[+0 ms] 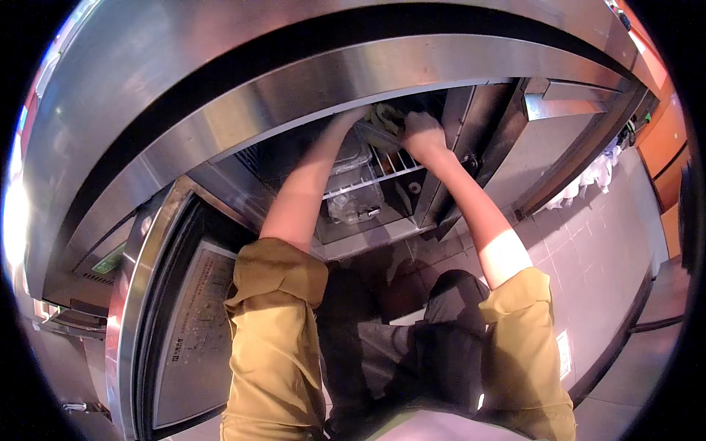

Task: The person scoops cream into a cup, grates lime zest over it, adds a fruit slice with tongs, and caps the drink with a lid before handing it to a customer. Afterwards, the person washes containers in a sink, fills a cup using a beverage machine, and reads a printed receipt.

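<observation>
Tub (379, 138) is showing between left hand (359, 115) and right hand (424, 137), near rack (390, 175); I'm not telling either grip's state; level, gentle handling is mattering.

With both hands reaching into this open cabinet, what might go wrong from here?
1. The right hand is close to the cabinet's side frame, so its knuckles might scrape there on the way out.
2. The tub between the hands could catch on the wire shelf and tip; the left hand is partly hidden, so its grip is unclear.
3. The open door stands near the left sleeve, which might bump it.
</observation>
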`<state>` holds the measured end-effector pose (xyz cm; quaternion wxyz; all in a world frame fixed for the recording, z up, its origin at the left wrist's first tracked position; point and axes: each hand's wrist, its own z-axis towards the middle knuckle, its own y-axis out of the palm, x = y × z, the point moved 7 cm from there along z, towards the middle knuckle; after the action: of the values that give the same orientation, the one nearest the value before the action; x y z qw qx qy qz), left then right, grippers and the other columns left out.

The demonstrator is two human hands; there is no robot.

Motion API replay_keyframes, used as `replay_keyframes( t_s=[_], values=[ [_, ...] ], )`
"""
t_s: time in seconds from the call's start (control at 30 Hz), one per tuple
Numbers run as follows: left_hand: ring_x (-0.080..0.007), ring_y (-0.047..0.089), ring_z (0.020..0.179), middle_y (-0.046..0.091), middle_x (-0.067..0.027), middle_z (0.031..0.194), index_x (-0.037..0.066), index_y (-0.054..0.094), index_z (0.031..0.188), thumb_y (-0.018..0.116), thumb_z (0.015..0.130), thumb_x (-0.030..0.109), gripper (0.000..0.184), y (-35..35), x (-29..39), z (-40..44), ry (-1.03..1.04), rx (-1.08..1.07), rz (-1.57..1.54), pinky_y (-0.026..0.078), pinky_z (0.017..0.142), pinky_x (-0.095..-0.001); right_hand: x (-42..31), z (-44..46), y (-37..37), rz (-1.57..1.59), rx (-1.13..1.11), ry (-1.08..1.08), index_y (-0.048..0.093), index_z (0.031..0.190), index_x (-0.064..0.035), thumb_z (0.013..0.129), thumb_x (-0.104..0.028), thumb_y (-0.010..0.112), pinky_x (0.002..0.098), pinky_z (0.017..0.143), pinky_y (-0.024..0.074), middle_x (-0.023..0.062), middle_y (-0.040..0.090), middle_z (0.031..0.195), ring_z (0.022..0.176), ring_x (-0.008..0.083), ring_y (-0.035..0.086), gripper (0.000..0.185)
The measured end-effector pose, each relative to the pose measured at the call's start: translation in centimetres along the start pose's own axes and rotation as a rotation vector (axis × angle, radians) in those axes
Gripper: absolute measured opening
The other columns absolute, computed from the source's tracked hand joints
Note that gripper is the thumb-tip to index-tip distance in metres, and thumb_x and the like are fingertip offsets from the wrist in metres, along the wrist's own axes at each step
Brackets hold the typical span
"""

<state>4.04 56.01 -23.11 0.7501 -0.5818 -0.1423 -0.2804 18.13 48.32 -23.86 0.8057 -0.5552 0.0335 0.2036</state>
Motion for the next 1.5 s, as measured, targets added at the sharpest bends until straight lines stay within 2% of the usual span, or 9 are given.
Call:
replay_keyframes(
  t_s=[0.23, 0.53, 0.73, 1.07, 1.1, 1.2, 1.23, 1.33, 1.5],
  values=[
    [-0.0272, 0.036, 0.124, 0.042, -0.0168, 0.131, 0.005, 0.048, 0.121, 0.048, 0.087, 0.024, 0.039, 0.0, 0.1, -0.1, 0.005, 0.024, -0.043, 0.029, 0.102, -0.0368, 0.2, 1.0, 0.9, 0.010, -0.128, 0.075, 0.060, 0.084, 0.0015, 0.075, -0.023, 0.060, 0.0432, 0.076, 0.0489, 0.0242, 0.061, 0.091, 0.086, 0.0384, 0.060, 0.026],
    [-0.0273, 0.037, 0.123, 0.043, -0.0170, 0.130, 0.005, 0.049, 0.119, 0.050, 0.086, 0.024, 0.038, 0.0, 0.1, -0.2, 0.001, 0.054, -0.090, 0.030, 0.102, -0.0373, -0.3, 0.7, 0.2, -0.025, -0.142, 0.031, 0.061, 0.084, 0.0014, 0.076, -0.026, 0.060, 0.0434, 0.078, 0.0481, 0.0249, 0.060, 0.092, 0.087, 0.0379, 0.059, 0.028],
    [-0.0275, 0.038, 0.122, 0.044, -0.0171, 0.129, 0.005, 0.050, 0.118, 0.050, 0.086, 0.024, 0.038, 0.0, 0.0, 0.1, 0.008, 0.068, -0.101, 0.031, 0.101, -0.0376, 0.4, 1.6, 0.1, 0.083, -0.041, -0.008, 0.062, 0.087, -0.0009, 0.077, -0.029, 0.060, 0.0440, 0.075, 0.0479, 0.0238, 0.060, 0.091, 0.086, 0.0396, 0.058, 0.030],
    [-0.0279, 0.039, 0.121, 0.045, -0.0174, 0.127, 0.005, 0.051, 0.117, 0.051, 0.085, 0.024, 0.037, -0.1, 0.6, 0.2, 0.009, 0.056, -0.075, 0.032, 0.100, -0.0380, -0.3, -2.0, -0.7, -0.020, 0.202, -0.216, 0.060, 0.083, -0.0012, 0.073, -0.021, 0.062, 0.0459, 0.072, 0.0459, 0.0210, 0.058, 0.079, 0.076, 0.0382, 0.056, 0.022],
    [-0.0279, 0.039, 0.121, 0.045, -0.0174, 0.127, 0.005, 0.051, 0.117, 0.051, 0.085, 0.024, 0.037, -0.2, 0.4, 0.1, 0.005, 0.055, -0.070, 0.032, 0.100, -0.0380, 0.0, -1.7, 0.6, 0.022, 0.110, -0.168, 0.062, 0.086, 0.0002, 0.073, -0.020, 0.062, 0.0443, 0.074, 0.0462, 0.0221, 0.060, 0.082, 0.081, 0.0373, 0.058, 0.024],
    [-0.0280, 0.040, 0.120, 0.046, -0.0175, 0.126, 0.005, 0.051, 0.116, 0.051, 0.085, 0.024, 0.037, -0.2, 0.5, 0.2, 0.008, 0.044, -0.056, 0.032, 0.099, -0.0382, 1.3, -0.8, 1.7, 0.237, 0.096, -0.017, 0.063, 0.091, 0.0011, 0.072, -0.020, 0.062, 0.0422, 0.077, 0.0465, 0.0234, 0.061, 0.086, 0.086, 0.0365, 0.059, 0.028],
    [-0.0281, 0.040, 0.120, 0.046, -0.0175, 0.126, 0.005, 0.051, 0.116, 0.051, 0.085, 0.024, 0.036, -0.2, 0.4, 0.1, 0.005, 0.040, -0.051, 0.032, 0.099, -0.0382, 1.6, -0.6, 2.0, 0.185, 0.083, -0.007, 0.063, 0.095, 0.0005, 0.074, -0.021, 0.061, 0.0413, 0.078, 0.0465, 0.0248, 0.060, 0.091, 0.089, 0.0359, 0.058, 0.030],
    [-0.0282, 0.040, 0.120, 0.046, -0.0176, 0.126, 0.005, 0.052, 0.116, 0.051, 0.085, 0.024, 0.036, -0.2, 0.3, 0.1, 0.009, 0.033, -0.044, 0.033, 0.099, -0.0383, 2.1, 0.2, 4.0, 0.166, 0.101, -0.032, 0.063, 0.093, 0.0003, 0.076, -0.023, 0.060, 0.0425, 0.077, 0.0462, 0.0259, 0.060, 0.089, 0.088, 0.0377, 0.058, 0.029],
    [-0.0284, 0.041, 0.119, 0.047, -0.0177, 0.125, 0.005, 0.052, 0.115, 0.052, 0.084, 0.024, 0.036, -0.2, 0.2, 0.2, 0.012, 0.025, -0.032, 0.033, 0.098, -0.0385, 0.9, -0.6, 1.1, 0.217, 0.215, -0.066, 0.063, 0.092, 0.0023, 0.078, -0.020, 0.058, 0.0446, 0.071, 0.0461, 0.0278, 0.058, 0.081, 0.080, 0.0403, 0.058, 0.027]
  ],
)
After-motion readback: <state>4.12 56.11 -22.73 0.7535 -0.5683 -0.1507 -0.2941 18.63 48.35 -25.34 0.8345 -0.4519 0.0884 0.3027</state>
